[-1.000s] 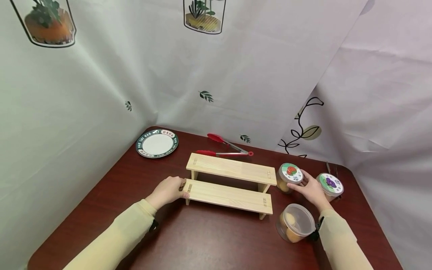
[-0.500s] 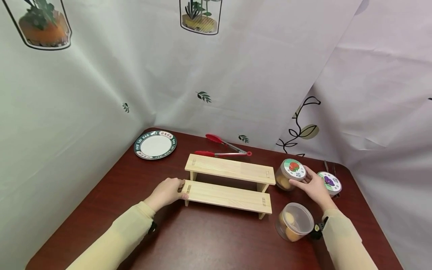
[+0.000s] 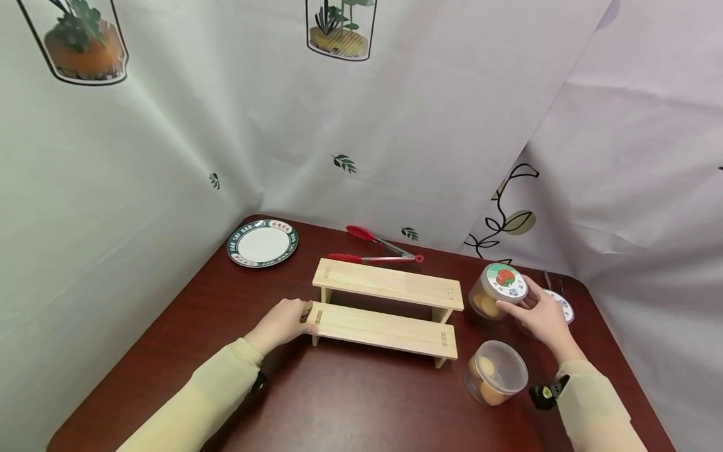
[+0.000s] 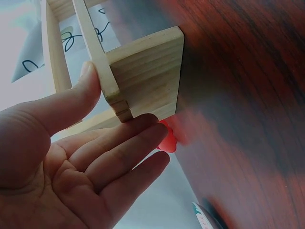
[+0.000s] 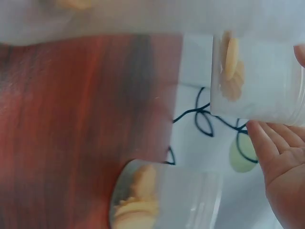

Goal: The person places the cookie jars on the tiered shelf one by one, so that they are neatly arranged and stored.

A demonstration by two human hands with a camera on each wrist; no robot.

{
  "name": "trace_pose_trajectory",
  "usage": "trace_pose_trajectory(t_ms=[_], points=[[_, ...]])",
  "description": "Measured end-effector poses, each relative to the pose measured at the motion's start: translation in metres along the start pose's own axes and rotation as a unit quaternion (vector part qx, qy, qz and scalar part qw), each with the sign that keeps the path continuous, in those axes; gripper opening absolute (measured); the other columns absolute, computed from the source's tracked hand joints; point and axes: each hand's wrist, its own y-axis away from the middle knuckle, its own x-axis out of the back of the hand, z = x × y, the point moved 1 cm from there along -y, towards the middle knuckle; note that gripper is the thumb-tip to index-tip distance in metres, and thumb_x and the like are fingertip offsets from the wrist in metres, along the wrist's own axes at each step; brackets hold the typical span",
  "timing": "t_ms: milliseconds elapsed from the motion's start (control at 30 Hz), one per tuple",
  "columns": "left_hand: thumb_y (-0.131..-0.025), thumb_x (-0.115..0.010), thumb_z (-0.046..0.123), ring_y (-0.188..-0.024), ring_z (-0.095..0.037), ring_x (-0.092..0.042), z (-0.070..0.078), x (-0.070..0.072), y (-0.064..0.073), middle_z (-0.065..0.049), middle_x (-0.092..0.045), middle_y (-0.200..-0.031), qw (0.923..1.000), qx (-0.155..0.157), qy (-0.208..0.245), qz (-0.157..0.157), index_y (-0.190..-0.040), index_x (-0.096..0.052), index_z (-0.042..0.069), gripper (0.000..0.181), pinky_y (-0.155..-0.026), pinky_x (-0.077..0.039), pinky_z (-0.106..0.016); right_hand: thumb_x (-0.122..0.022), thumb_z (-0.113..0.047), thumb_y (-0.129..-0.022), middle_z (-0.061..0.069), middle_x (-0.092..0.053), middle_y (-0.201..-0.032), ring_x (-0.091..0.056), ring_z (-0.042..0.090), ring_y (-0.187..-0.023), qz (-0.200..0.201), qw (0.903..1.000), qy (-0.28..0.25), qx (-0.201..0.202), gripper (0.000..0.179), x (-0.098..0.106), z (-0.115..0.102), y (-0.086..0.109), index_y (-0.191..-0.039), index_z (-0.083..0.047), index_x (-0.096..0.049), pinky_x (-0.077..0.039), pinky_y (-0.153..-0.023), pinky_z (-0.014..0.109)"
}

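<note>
My right hand (image 3: 545, 317) grips a clear plastic jar (image 3: 484, 300) with a tomato-print lid. Yellowish biscuits (image 5: 232, 71) lie inside it, and its base is off the table in the right wrist view. Beyond that hand stands a second jar (image 3: 562, 304), its printed lid partly covered by the fingers. A third jar (image 3: 497, 376), lidless with biscuits inside, stands nearer me. At the left end of the two-tier wooden rack (image 3: 384, 329), my left hand (image 3: 282, 323) pinches the lower board, thumb on top and fingers underneath; the left wrist view shows the thumb (image 4: 88, 86) against the board.
A plate (image 3: 262, 243) with a dark green patterned rim lies at the back left. Red-tipped tongs (image 3: 390, 248) lie spread behind the rack. Slim metal utensils (image 3: 548, 279) are partly hidden at the back right. Printed curtains (image 3: 423, 125) enclose the table's far sides.
The right hand has lifted the tomato-lid jar and moved it rightward, covering more of the second jar. The left hand and the rack have stayed put.
</note>
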Motion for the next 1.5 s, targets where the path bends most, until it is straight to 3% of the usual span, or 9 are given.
trace_pose_trajectory(t_ms=[133,267,467,633,967,1167,1400,1500], points=[[-0.075,-0.079,0.026,-0.08,-0.023,-0.063,0.0,0.0,-0.001,-0.013,-0.069,-0.095,1.0,0.001,0.0,-0.002,-0.11,-0.065,-0.005,0.05,-0.073,-0.049,-0.038,-0.076,-0.035,-0.08,0.025,-0.05,-0.134,-0.053,0.009,-0.117,0.019,0.9997,-0.001,0.014,0.084,0.005,-0.012,0.003,-0.146,-0.005,-0.033,-0.038,-0.077,0.002],[-0.075,-0.079,0.026,-0.081,-0.023,-0.063,0.0,-0.001,-0.001,-0.013,-0.069,-0.095,1.0,-0.004,0.0,-0.005,-0.11,-0.065,-0.005,0.049,-0.074,-0.049,-0.038,-0.078,-0.036,-0.078,0.025,-0.055,-0.128,-0.045,-0.02,-0.096,0.042,0.9989,0.013,0.016,0.082,0.01,-0.023,0.009,-0.143,-0.006,-0.038,-0.039,-0.073,0.002],[-0.075,-0.079,0.027,-0.073,-0.019,-0.059,-0.001,-0.002,-0.002,-0.01,-0.068,-0.087,1.0,-0.006,-0.004,-0.001,-0.106,-0.066,-0.004,0.045,-0.069,-0.047,-0.036,-0.079,-0.036,-0.076,0.027,-0.059,-0.121,-0.043,-0.025,-0.084,0.067,0.9971,0.032,0.016,0.082,0.018,-0.037,0.018,-0.141,-0.005,-0.041,-0.039,-0.07,0.002],[-0.075,-0.079,0.026,-0.062,-0.015,-0.048,-0.001,-0.001,-0.002,0.0,-0.057,-0.068,0.9999,-0.016,-0.005,0.004,-0.092,-0.066,0.002,0.033,-0.06,-0.04,-0.031,-0.08,-0.032,-0.076,0.028,-0.059,-0.12,-0.043,-0.026,-0.084,0.079,0.9962,0.026,0.026,0.081,0.021,-0.045,0.023,-0.141,-0.004,-0.042,-0.038,-0.071,0.001],[-0.074,-0.08,0.025,-0.058,-0.016,-0.043,0.0,0.001,-0.003,0.002,-0.048,-0.06,0.9998,-0.017,-0.01,0.008,-0.079,-0.06,0.008,0.027,-0.056,-0.035,-0.029,-0.08,-0.03,-0.076,0.028,-0.057,-0.123,-0.045,-0.025,-0.087,0.068,0.997,0.01,0.034,0.08,0.015,-0.06,0.026,-0.141,-0.004,-0.041,-0.04,-0.072,0.002],[-0.074,-0.08,0.026,-0.057,-0.015,-0.041,0.0,0.002,-0.002,0.002,-0.047,-0.059,0.9997,-0.02,-0.015,0.005,-0.078,-0.059,0.009,0.027,-0.055,-0.034,-0.028,-0.079,-0.029,-0.077,0.025,-0.053,-0.131,-0.046,-0.021,-0.096,0.042,0.998,-0.007,0.047,0.084,0.004,-0.068,0.024,-0.144,-0.004,-0.036,-0.041,-0.074,0.004],[-0.074,-0.08,0.026,-0.056,-0.015,-0.042,0.0,0.005,-0.002,0.002,-0.049,-0.059,0.9995,-0.02,-0.022,-0.006,-0.079,-0.061,0.008,0.027,-0.055,-0.034,-0.029,-0.078,-0.032,-0.078,0.022,-0.049,-0.137,-0.055,0.024,-0.118,0.015,0.9981,-0.015,0.058,0.088,-0.014,-0.08,0.018,-0.146,-0.001,-0.031,-0.043,-0.077,0.006],[-0.074,-0.08,0.027,-0.057,-0.015,-0.043,0.002,0.005,-0.003,0.001,-0.05,-0.06,0.9994,-0.023,-0.026,-0.01,-0.08,-0.062,0.007,0.027,-0.055,-0.036,-0.029,-0.078,-0.034,-0.078,0.02,-0.051,-0.136,-0.053,0.033,-0.119,0.011,0.9981,-0.014,0.059,0.087,-0.021,-0.083,0.016,-0.146,-0.003,-0.033,-0.043,-0.077,0.006]])
